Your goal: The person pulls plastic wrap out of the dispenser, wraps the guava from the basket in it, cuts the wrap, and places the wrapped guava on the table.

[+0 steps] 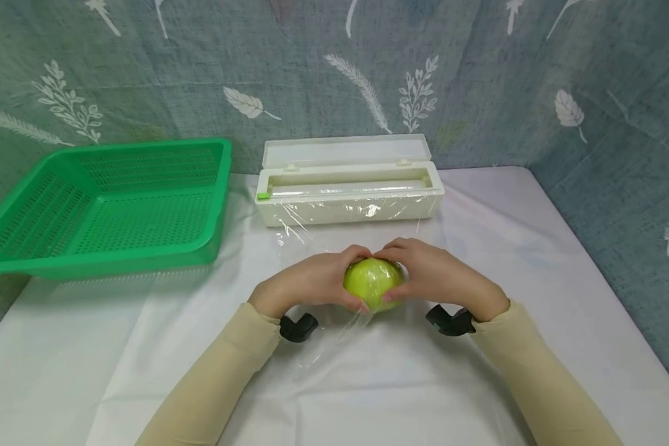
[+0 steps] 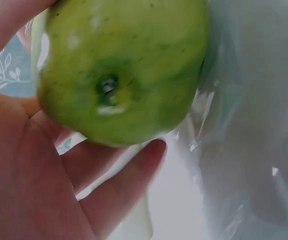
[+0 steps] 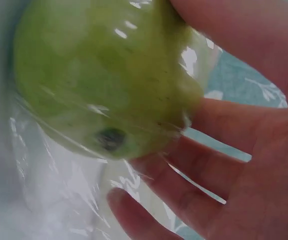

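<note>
Between both hands is a green apple [image 1: 372, 284], with clear cling film [image 3: 59, 170] stretched over part of it. My left hand [image 1: 326, 279] holds its left side, thumb at the near side and fingers curved round the far side. From the right, my right hand [image 1: 432, 272] grips the same apple, its fingers bent behind it and its thumb in front. In the right wrist view the film lies wrinkled across the apple's skin. The left wrist view shows the apple's dark blossom end and loose film beside it. A strip of film runs back to the white wrap dispenser [image 1: 348, 214].
The dispenser stands behind the hands with its lid [image 1: 345, 152] raised, a roll inside and a small green slider [image 1: 264, 196] at its left end. A green plastic basket [image 1: 212, 248] stands at the left. A patterned cloth [image 1: 295, 80] hangs behind the white-covered table [image 1: 535, 260].
</note>
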`<state>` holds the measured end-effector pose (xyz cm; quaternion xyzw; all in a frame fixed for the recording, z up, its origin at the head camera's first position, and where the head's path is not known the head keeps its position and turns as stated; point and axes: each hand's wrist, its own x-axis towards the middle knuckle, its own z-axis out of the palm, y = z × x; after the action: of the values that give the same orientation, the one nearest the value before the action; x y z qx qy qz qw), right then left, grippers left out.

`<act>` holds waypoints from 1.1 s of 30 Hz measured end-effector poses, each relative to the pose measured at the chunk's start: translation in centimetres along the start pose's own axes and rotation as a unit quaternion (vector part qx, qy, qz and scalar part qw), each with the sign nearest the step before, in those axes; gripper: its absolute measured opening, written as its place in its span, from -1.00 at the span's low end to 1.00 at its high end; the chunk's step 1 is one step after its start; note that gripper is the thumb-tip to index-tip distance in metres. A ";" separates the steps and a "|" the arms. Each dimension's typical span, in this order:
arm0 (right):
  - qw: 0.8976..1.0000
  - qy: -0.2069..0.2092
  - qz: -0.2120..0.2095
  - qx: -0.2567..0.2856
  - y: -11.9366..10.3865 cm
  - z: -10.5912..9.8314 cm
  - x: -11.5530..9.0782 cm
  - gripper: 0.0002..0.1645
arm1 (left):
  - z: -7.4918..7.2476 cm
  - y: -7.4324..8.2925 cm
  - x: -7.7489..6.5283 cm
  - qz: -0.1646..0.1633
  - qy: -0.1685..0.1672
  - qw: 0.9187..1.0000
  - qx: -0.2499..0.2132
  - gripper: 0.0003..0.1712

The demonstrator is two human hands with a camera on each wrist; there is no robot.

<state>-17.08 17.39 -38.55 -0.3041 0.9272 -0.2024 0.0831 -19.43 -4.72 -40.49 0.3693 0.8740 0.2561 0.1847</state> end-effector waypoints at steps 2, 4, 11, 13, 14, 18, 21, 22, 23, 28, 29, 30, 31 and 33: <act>1.000 0.005 -0.001 -0.010 -0.1 0.2 0.1 -0.17 | -0.1 0.2 -0.1 -0.005 0.001 1.000 0.025 -0.07; 1.000 0.010 -0.001 -0.015 0.0 0.4 0.3 -0.14 | -0.3 0.3 -0.2 -0.011 0.003 0.999 0.044 -0.09; 1.000 0.002 -0.006 -0.001 0.1 1.0 0.7 -0.06 | -0.7 0.4 -0.2 -0.030 0.006 0.998 0.050 -0.12; 1.000 -0.009 -0.008 0.008 0.2 1.1 0.7 -0.07 | -0.6 0.3 -0.2 -0.029 0.005 0.998 0.050 -0.13; 1.000 -0.016 -0.011 0.020 0.3 1.1 0.7 -0.08 | -0.6 0.3 -0.2 -0.030 0.003 0.998 0.049 -0.14; 0.997 -0.041 -0.019 0.068 0.6 1.1 0.5 -0.09 | -0.5 0.2 -0.3 -0.030 -0.002 0.998 0.049 -0.17; 0.995 -0.042 -0.026 0.091 0.5 1.2 0.4 -0.10 | -0.6 0.4 -0.5 -0.034 -0.006 0.999 0.042 -0.18; 0.995 -0.041 -0.025 0.090 0.5 1.2 0.4 -0.10 | -0.6 0.4 -0.5 -0.035 -0.008 0.999 0.037 -0.18; 0.995 -0.040 -0.023 0.089 0.4 1.3 0.5 -0.09 | -0.6 0.4 -0.5 -0.036 -0.009 0.999 0.034 -0.19; 0.997 -0.031 0.000 0.072 0.1 1.8 0.7 -0.11 | -0.6 0.2 -0.4 -0.013 -0.019 1.000 0.003 -0.24; 0.997 -0.029 0.002 0.070 0.1 1.8 0.7 -0.11 | -0.6 0.0 -0.3 -0.004 -0.021 1.000 -0.006 -0.25; 0.997 -0.028 0.004 0.070 0.1 1.8 0.6 -0.11 | -0.5 -0.1 -0.2 0.005 -0.025 1.000 -0.014 -0.27; 0.997 -0.028 0.005 0.070 0.2 1.9 0.6 -0.11 | -0.5 -0.2 -0.2 0.013 -0.029 0.999 -0.023 -0.29; 0.997 -0.030 0.005 0.076 0.3 1.9 0.6 -0.09 | -0.6 -0.4 -0.1 0.020 -0.037 0.998 -0.038 -0.32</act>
<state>-17.21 16.64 -40.39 -0.2979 0.9078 -0.2629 0.1345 -19.88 -5.24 -40.29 0.3883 0.8488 0.2786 0.2262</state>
